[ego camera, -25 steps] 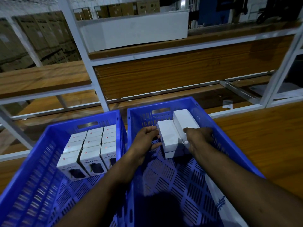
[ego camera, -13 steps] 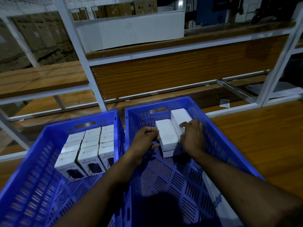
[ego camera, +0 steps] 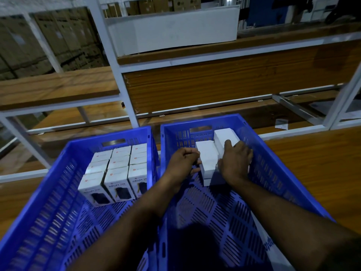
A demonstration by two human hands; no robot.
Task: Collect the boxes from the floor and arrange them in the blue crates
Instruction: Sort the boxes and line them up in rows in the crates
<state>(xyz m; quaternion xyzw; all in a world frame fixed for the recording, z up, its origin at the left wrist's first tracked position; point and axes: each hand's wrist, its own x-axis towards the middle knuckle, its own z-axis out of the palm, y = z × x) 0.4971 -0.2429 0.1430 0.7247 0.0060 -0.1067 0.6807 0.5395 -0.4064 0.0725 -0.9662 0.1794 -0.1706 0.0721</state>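
Two hands square up white boxes in the right blue crate

Two blue crates sit side by side on a wooden floor before white metal shelving (ego camera: 117, 61). The left crate (ego camera: 48, 192) holds a tidy block of printed boxes (ego camera: 117, 169), packed against its far wall. In the right crate (ego camera: 283, 173), a few plain white boxes (ego camera: 208, 159) stand near the far wall. The left hand (ego camera: 182, 161) curls its grip round the left side of these boxes; the right hand (ego camera: 235, 163) presses from the right, fingers bent over a box. Squeezing from both sides likely aligns them into a neat row.
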